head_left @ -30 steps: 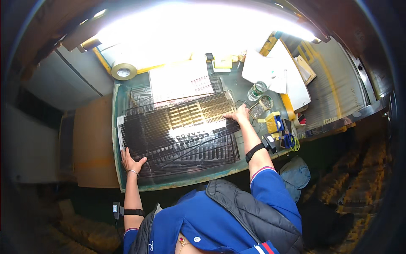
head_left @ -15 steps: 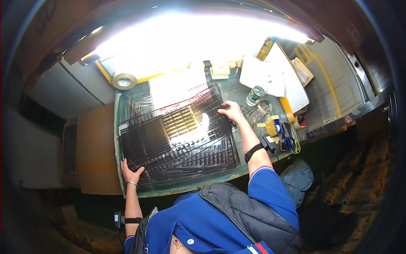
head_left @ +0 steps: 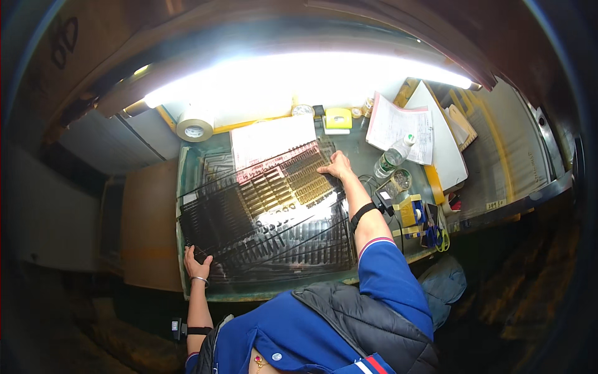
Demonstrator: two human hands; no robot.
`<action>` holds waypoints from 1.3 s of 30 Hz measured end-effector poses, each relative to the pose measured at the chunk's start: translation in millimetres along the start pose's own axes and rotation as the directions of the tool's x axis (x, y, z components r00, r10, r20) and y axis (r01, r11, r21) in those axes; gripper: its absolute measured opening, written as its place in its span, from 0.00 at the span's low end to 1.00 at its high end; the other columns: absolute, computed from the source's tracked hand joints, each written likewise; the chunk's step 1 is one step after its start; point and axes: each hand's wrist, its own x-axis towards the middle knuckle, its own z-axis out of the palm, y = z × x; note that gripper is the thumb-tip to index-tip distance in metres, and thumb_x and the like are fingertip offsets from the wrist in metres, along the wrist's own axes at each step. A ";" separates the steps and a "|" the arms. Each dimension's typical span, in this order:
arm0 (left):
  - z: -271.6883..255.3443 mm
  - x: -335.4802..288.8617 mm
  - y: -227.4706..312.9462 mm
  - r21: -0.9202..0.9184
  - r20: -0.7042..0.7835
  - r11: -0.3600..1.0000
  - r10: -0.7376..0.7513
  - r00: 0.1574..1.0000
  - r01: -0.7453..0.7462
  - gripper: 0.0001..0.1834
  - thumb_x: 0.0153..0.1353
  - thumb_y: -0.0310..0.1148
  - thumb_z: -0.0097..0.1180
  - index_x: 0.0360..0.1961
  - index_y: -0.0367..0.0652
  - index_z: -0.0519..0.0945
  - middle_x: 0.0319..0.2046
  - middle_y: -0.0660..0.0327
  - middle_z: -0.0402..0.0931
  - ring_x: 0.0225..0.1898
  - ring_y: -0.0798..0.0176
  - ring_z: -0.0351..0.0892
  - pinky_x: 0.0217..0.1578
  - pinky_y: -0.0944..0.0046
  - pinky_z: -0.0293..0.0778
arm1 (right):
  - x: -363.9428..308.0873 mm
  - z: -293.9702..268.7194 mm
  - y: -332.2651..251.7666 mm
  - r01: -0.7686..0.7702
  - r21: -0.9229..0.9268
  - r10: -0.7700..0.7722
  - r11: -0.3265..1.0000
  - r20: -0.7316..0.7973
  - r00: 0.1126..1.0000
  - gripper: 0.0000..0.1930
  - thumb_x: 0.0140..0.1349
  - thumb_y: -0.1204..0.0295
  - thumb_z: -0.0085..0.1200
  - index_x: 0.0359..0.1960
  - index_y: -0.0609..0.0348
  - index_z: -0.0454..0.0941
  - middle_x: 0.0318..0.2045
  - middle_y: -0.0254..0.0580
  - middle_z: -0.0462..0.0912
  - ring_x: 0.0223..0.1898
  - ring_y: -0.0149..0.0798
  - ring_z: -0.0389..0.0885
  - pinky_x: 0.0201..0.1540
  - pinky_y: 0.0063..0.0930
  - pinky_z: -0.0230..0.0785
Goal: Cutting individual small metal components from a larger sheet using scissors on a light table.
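Observation:
A large, dark, glossy film sheet with rows of slots or bars lies tilted over a stack of similar dark sheets. Through its see-through parts, yellowish and pale patches show. At the near left corner my left hand grips the sheet's edge, thumb on top and fingers around the rim. My right hand pinches the far right edge, its thumb over the top face. Under the sheet's far edge lies a white and pink paper. The fingertips beneath the film are hidden.
On the right of the green table stand a water bottle, a dish of small bits, a yellow-blue tape dispenser and scissors. A tape roll sits far left. Papers lie far right, below a bright lamp tube.
The view has shifted, so the table sits lower and farther right. My right hand has moved left relative to the bottle. Both hands keep hold of the film sheet.

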 end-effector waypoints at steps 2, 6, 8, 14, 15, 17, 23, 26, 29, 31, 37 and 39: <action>-1.1 -2.9 0.5 -0.004 -0.007 1.000 -0.008 1.000 0.008 0.41 0.36 0.30 0.69 0.54 0.40 0.64 0.60 0.51 0.54 0.61 0.50 0.52 0.60 0.57 0.51 | -2.8 -2.7 -10.1 0.016 -0.059 -0.021 0.998 -0.089 0.996 0.43 0.26 0.54 0.72 0.46 0.62 0.66 0.48 0.49 0.69 0.53 0.47 0.64 0.55 0.35 0.58; -5.7 -3.5 7.6 0.003 0.011 1.000 -0.021 1.000 0.021 0.40 0.36 0.30 0.68 0.54 0.41 0.64 0.60 0.52 0.54 0.61 0.51 0.51 0.60 0.58 0.51 | 23.3 -0.7 -7.3 0.083 -0.029 -0.086 0.996 -0.098 0.991 0.51 0.29 0.57 0.72 0.57 0.62 0.57 0.55 0.50 0.64 0.58 0.48 0.58 0.59 0.35 0.53; -5.7 -4.0 9.9 0.012 0.018 0.999 -0.031 0.999 0.031 0.40 0.36 0.30 0.68 0.54 0.41 0.64 0.60 0.52 0.54 0.61 0.51 0.51 0.60 0.58 0.51 | 36.9 -1.8 -4.1 0.064 0.018 -0.063 0.998 -0.090 0.994 0.51 0.29 0.57 0.71 0.57 0.63 0.57 0.55 0.50 0.63 0.58 0.48 0.58 0.60 0.35 0.52; -5.3 -1.8 13.7 -0.007 0.057 1.000 -0.025 0.998 0.026 0.39 0.36 0.30 0.67 0.54 0.41 0.65 0.60 0.52 0.53 0.61 0.51 0.51 0.60 0.57 0.51 | 61.7 -14.8 9.1 0.138 0.244 -0.132 0.960 -0.042 0.990 0.38 0.31 0.57 0.70 0.46 0.66 0.72 0.30 0.41 0.79 0.30 0.33 0.77 0.37 0.24 0.69; -2.8 -0.6 10.1 -0.016 0.036 1.000 -0.011 0.999 0.011 0.39 0.36 0.29 0.67 0.54 0.41 0.65 0.60 0.52 0.53 0.61 0.51 0.51 0.60 0.57 0.52 | 61.5 -16.4 13.6 0.129 0.319 -0.137 0.939 0.002 0.991 0.33 0.33 0.60 0.70 0.43 0.65 0.75 0.27 0.38 0.79 0.29 0.31 0.76 0.36 0.23 0.68; -2.6 -4.8 5.2 -0.019 0.030 1.000 -0.004 1.000 0.004 0.39 0.36 0.29 0.67 0.54 0.41 0.65 0.60 0.52 0.53 0.61 0.51 0.51 0.60 0.57 0.52 | 47.7 -27.3 21.4 0.052 0.363 -0.085 0.930 0.075 0.994 0.30 0.35 0.61 0.70 0.41 0.64 0.75 0.28 0.38 0.79 0.29 0.29 0.76 0.33 0.22 0.69; -8.6 -5.0 -3.7 -0.053 0.010 0.997 0.058 0.998 -0.058 0.39 0.37 0.32 0.67 0.54 0.41 0.65 0.60 0.52 0.54 0.61 0.52 0.52 0.60 0.58 0.52 | -47.5 -40.9 0.7 -0.096 0.409 -0.086 0.908 0.405 0.910 0.20 0.48 0.72 0.62 0.44 0.65 0.72 0.34 0.40 0.78 0.32 0.31 0.77 0.29 0.24 0.70; -7.4 1.0 -0.8 -0.017 0.018 0.993 0.121 0.992 -0.121 0.40 0.37 0.35 0.67 0.54 0.41 0.64 0.60 0.50 0.54 0.61 0.51 0.52 0.60 0.57 0.51 | -69.5 -20.9 27.3 -0.107 0.474 -0.165 0.874 0.497 0.852 0.17 0.50 0.76 0.59 0.43 0.65 0.73 0.34 0.40 0.79 0.31 0.30 0.76 0.33 0.23 0.69; -14.7 1.6 -5.3 0.024 0.053 0.990 0.134 0.990 -0.135 0.40 0.40 0.39 0.66 0.55 0.40 0.63 0.59 0.48 0.54 0.61 0.50 0.52 0.60 0.57 0.52 | -90.4 -13.1 26.2 -0.122 0.495 -0.125 0.860 0.437 0.891 0.15 0.52 0.77 0.56 0.42 0.66 0.73 0.34 0.40 0.79 0.33 0.30 0.75 0.39 0.23 0.68; -29.2 2.2 -9.8 -0.064 0.052 0.991 0.120 0.991 -0.116 0.39 0.41 0.41 0.66 0.55 0.40 0.63 0.59 0.48 0.55 0.60 0.49 0.54 0.58 0.56 0.55 | -107.6 -17.3 22.6 -0.061 0.567 -0.210 0.822 0.400 0.892 0.13 0.53 0.76 0.55 0.40 0.66 0.72 0.34 0.38 0.78 0.33 0.30 0.75 0.38 0.24 0.68; -81.4 -7.3 -58.1 -0.157 -0.045 0.970 -0.193 0.980 0.183 0.48 0.40 0.47 0.67 0.59 0.38 0.55 0.58 0.45 0.56 0.59 0.49 0.57 0.56 0.57 0.57 | -190.8 -43.1 59.3 -0.242 0.724 -0.202 0.646 0.468 0.860 0.15 0.53 0.76 0.54 0.42 0.66 0.71 0.36 0.38 0.78 0.33 0.31 0.77 0.37 0.26 0.71; -72.6 -7.1 -111.7 -0.496 0.127 0.825 -0.241 0.962 0.272 0.52 0.41 0.49 0.67 0.60 0.34 0.52 0.58 0.43 0.54 0.59 0.53 0.56 0.56 0.58 0.57 | -217.0 -35.5 79.0 -0.309 0.701 -0.173 0.643 0.526 0.833 0.14 0.52 0.76 0.54 0.42 0.64 0.72 0.36 0.37 0.78 0.33 0.32 0.77 0.38 0.27 0.72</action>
